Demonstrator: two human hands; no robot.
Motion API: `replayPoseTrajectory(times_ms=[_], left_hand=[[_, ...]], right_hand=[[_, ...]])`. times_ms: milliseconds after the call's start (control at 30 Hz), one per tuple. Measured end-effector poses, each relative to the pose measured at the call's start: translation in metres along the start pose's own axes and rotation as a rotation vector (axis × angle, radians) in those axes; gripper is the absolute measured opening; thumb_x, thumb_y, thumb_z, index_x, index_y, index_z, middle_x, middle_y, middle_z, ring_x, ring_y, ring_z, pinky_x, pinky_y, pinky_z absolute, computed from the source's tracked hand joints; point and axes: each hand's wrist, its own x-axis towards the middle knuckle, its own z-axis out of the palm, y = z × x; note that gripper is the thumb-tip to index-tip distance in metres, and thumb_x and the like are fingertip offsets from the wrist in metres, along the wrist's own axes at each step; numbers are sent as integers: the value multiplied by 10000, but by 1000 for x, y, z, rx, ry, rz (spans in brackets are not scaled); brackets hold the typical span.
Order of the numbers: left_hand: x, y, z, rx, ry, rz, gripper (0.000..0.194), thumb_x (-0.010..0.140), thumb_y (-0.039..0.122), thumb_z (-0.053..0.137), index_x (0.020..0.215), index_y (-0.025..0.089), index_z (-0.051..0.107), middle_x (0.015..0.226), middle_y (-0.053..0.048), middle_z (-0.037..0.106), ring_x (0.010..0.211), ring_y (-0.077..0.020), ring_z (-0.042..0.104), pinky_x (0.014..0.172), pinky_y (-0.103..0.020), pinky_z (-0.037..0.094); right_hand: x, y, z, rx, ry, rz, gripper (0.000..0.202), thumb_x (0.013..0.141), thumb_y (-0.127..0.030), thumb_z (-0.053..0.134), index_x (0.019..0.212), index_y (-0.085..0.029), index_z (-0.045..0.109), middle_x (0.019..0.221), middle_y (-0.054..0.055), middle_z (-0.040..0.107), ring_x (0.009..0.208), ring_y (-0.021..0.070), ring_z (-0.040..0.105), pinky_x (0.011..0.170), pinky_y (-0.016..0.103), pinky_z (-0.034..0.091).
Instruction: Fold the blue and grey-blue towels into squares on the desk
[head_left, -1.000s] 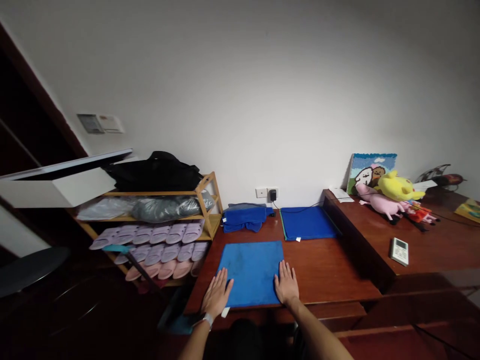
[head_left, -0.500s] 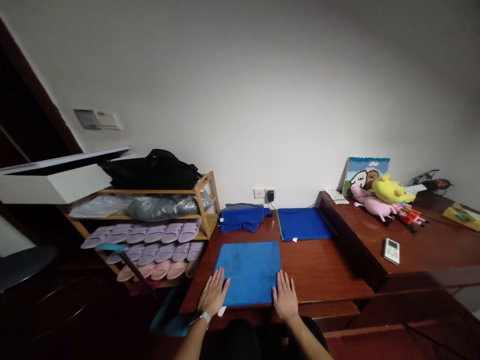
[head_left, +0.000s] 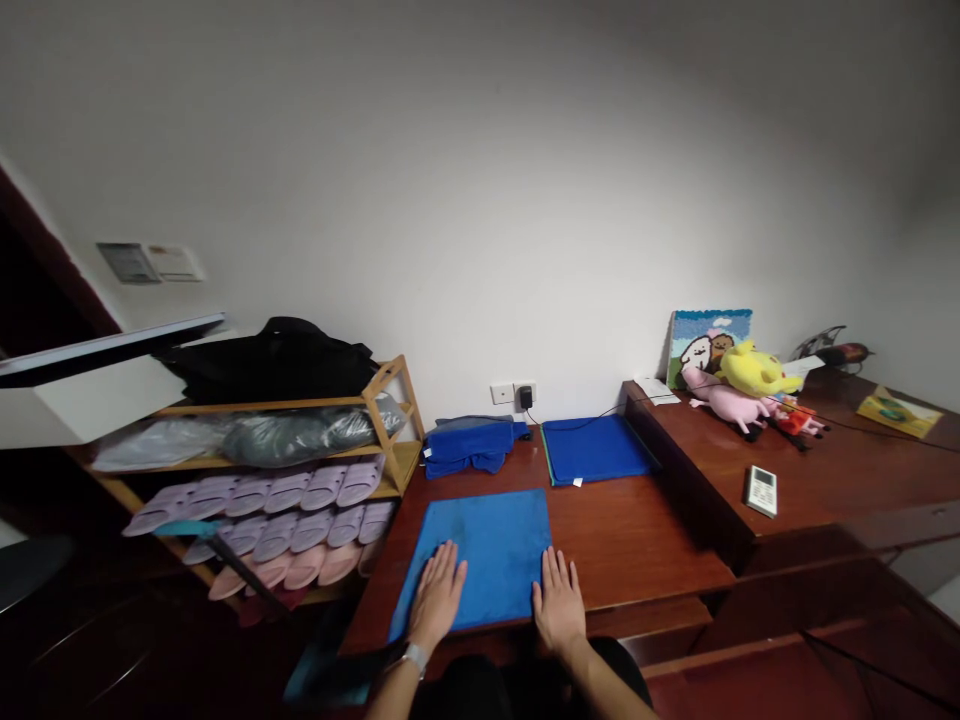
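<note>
A light-blue cloth (head_left: 499,545) lies spread flat on the brown wooden desk (head_left: 630,540), with some darker patches on its surface. My left hand (head_left: 439,595) rests palm down over the left part of the cloth, fingers stretched forward; a band is on that wrist. On the cloth's right edge, my right hand (head_left: 559,597) lies flat with its fingers extended. Neither hand grips anything. Behind the cloth sit a bunched dark-blue cloth (head_left: 469,448) and, to the right, a flat folded dark-blue cloth (head_left: 596,448) with a white tag.
To the left stands a wooden shoe rack (head_left: 390,400) with purple and pink slippers, bagged items and a black bag (head_left: 277,360). A higher surface on the right holds plush toys (head_left: 757,370), a picture and a white remote (head_left: 762,490). A black plug (head_left: 526,397) is in the wall.
My left hand has shifted from beside the cloth's left edge onto it. The cloth's near left corner now reaches farther left, and its white tag no longer shows. The view has turned slightly right.
</note>
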Motion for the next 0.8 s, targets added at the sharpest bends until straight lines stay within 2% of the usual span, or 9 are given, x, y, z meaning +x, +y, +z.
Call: replayPoseTrajectory(times_ms=[167, 233, 300, 367, 433, 600, 667, 733, 800], left_hand=[[8, 110, 21, -113, -121, 358, 624, 1068, 519, 221, 1620, 238, 297, 1681, -49, 341, 1556, -204, 300, 1279, -438, 275], [10, 139, 31, -119, -164, 390, 627, 1071, 514, 191, 1625, 235, 278, 1683, -56, 330, 1558, -205, 295, 1281, -442, 270], [9, 149, 37, -109, -195, 362, 635, 1069, 521, 168, 1624, 232, 280, 1678, -59, 334, 1557, -210, 298, 1283, -455, 262], [7, 138, 39, -92, -210, 308, 653, 1063, 544, 165, 1623, 227, 277, 1682, -55, 319, 1562, -212, 281, 1288, -459, 248], [4, 110, 34, -65, -213, 240, 676, 1056, 571, 172, 1624, 217, 268, 1690, -50, 293, 1571, -213, 254, 1292, -461, 232], [-8, 5, 7, 71, -180, -24, 722, 1041, 597, 192, 1620, 175, 282, 1688, -81, 287, 1572, -244, 249, 1288, -491, 211], [-14, -28, -1, 112, -153, -91, 745, 1032, 611, 206, 1619, 158, 285, 1686, -95, 285, 1571, -247, 250, 1286, -488, 209], [-19, -46, -4, 126, -124, -111, 766, 1025, 628, 216, 1619, 150, 286, 1685, -105, 288, 1571, -246, 254, 1283, -480, 216], [-23, -50, -4, 124, -91, -114, 776, 1020, 638, 223, 1619, 149, 289, 1685, -110, 292, 1570, -247, 257, 1280, -478, 226]], right_hand=[[0, 0, 0, -22, -7, -21, 628, 1048, -414, 198, 1634, -188, 217, 1706, 2, 136, 1597, 235, 68, 1305, 467, 38], [0, 0, 0, -33, -39, -35, 629, 1036, -386, 231, 1633, -190, 221, 1706, 7, 122, 1597, 236, 63, 1305, 474, 35], [1, 1, 1, -40, -56, -40, 633, 1032, -381, 242, 1635, -190, 212, 1707, 10, 109, 1598, 233, 55, 1304, 474, 29], [2, 2, 2, -40, -42, -28, 632, 1041, -401, 217, 1636, -188, 201, 1707, 7, 110, 1598, 229, 50, 1304, 469, 25], [1, 2, 2, -36, -16, -12, 635, 1051, -429, 185, 1635, -180, 197, 1707, 3, 119, 1598, 226, 58, 1305, 459, 29], [-2, -2, -3, -35, 0, 4, 640, 1056, -447, 190, 1632, -170, 213, 1705, 5, 146, 1595, 234, 105, 1303, 448, 54], [-4, -4, -7, -50, -5, 7, 644, 1050, -438, 215, 1629, -157, 224, 1703, 14, 156, 1593, 245, 120, 1301, 457, 59], [-5, -7, -11, -68, -15, 14, 650, 1045, -435, 229, 1627, -148, 233, 1702, 18, 159, 1591, 251, 131, 1300, 459, 63], [-6, -9, -14, -82, -28, 18, 655, 1045, -444, 220, 1628, -147, 232, 1702, 13, 156, 1591, 249, 132, 1300, 455, 66]])
